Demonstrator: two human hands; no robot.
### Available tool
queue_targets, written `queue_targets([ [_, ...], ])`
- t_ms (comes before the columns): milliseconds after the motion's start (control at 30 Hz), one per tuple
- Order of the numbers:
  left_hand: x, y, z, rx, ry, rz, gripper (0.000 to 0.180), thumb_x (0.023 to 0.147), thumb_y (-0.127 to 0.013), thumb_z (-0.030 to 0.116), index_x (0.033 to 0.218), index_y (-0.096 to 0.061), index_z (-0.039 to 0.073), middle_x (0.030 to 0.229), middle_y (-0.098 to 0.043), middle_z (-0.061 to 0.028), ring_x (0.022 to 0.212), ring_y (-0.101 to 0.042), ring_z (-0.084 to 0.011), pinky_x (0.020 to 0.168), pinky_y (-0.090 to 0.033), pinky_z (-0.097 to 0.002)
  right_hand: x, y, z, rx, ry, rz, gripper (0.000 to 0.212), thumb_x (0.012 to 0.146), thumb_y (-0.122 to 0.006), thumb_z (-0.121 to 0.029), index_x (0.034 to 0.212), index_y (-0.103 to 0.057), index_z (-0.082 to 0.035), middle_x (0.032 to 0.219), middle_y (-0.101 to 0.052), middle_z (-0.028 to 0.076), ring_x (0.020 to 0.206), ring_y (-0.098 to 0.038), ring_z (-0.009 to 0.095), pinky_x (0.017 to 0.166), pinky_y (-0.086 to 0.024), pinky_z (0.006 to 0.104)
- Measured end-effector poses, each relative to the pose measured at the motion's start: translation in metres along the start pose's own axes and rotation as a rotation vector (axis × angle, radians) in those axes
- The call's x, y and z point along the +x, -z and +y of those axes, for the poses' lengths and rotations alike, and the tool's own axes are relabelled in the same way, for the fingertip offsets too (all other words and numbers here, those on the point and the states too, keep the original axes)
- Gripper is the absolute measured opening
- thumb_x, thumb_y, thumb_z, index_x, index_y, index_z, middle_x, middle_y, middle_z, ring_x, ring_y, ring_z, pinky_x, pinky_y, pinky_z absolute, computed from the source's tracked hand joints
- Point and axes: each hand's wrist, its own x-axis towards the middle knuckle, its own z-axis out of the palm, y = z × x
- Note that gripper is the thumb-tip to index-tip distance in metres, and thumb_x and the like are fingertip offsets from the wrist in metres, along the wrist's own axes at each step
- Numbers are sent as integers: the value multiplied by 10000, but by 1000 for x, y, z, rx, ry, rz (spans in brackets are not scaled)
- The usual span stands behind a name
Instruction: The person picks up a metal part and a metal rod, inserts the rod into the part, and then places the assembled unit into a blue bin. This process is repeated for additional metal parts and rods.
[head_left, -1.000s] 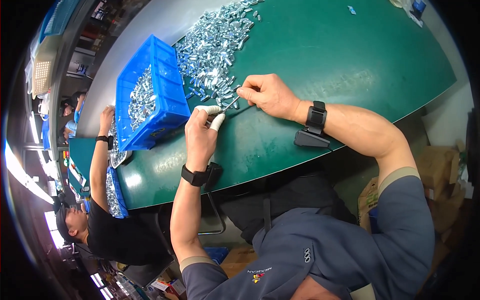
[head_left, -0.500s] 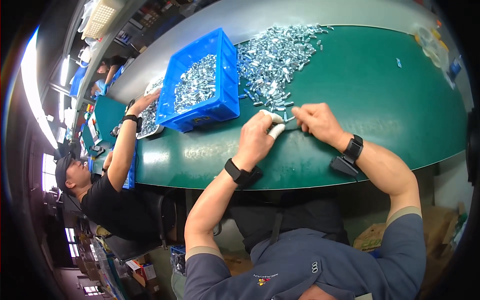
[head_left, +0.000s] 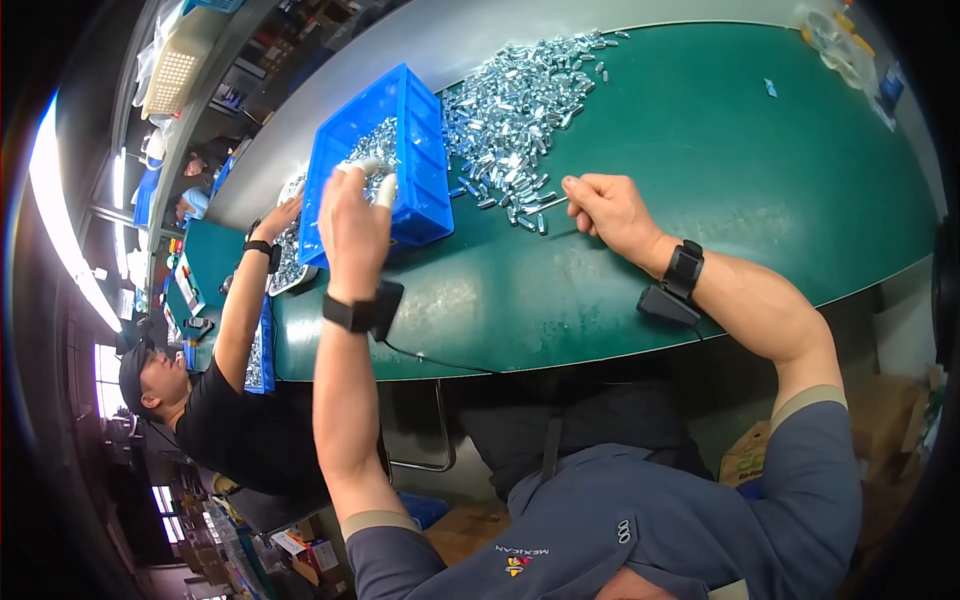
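Observation:
My left hand (head_left: 355, 225), with white covers on its thumb and a finger, is over the near side of the blue bin (head_left: 425, 190). Its fingers are apart, and I see nothing held between them. Inside the bin lie many small shiny metal cylinders (head_left: 378, 142), partly hidden by the hand. My right hand (head_left: 612, 212) is closed around a thin metal rod (head_left: 549, 205) that points left. The rod's tip reaches the near edge of a loose pile of the same metal cylinders (head_left: 515, 110) on the green tabletop.
At the left, a co-worker (head_left: 195, 385) in black reaches toward a white tray of parts (head_left: 287, 250) beside the bin. Clear plastic and a yellow item (head_left: 838, 45) lie at the table's far right. A small blue packet (head_left: 770, 88) is on the green surface (head_left: 720, 150).
My left hand has left the right hand's side and moved left over the blue bin, its fingers opening. The right hand stays near the pile, still gripping the rod.

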Motion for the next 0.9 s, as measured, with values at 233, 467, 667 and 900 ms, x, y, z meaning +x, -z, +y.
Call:
queue_targets([
  [233, 17, -80, 2, 274, -404, -311, 146, 861, -613, 68, 996, -669, 60, 1022, -695, -121, 982, -647, -323, 850, -521, -419, -3, -8, -4, -38, 46, -73, 455, 1033, -576, -379, 740, -651, -39, 617, -610, 9, 549, -548, 63, 491, -416, 235],
  [467, -4, -132, -12, 565, -448, -510, 101, 868, -584, 75, 927, -667, 75, 904, -690, -104, 939, -655, -294, 776, -518, -407, -5, -3, -6, -33, 66, -81, 470, 1012, -603, -368, 712, -653, -9, 606, -619, 34, 536, -570, 91, 517, -450, 286],
  [667, -34, -110, 4, 220, -323, -474, 172, 839, -655, 63, 1009, -682, 61, 901, -670, -117, 904, -641, -305, 781, -512, -420, 0, -5, 1, -8, 125, -85, 427, 1011, -617, -341, 730, -655, -21, 629, -623, 16, 533, -547, 76, 500, -428, 268],
  [900, -66, -76, 55, -133, -117, -426, 406, 807, -750, 57, 1206, -676, 67, 884, -642, -101, 859, -617, -299, 770, -500, -424, 1, -5, 4, -36, 122, -116, 377, 1013, -625, -318, 768, -656, -33, 651, -627, 4, 541, -525, 62, 498, -419, 249],
])
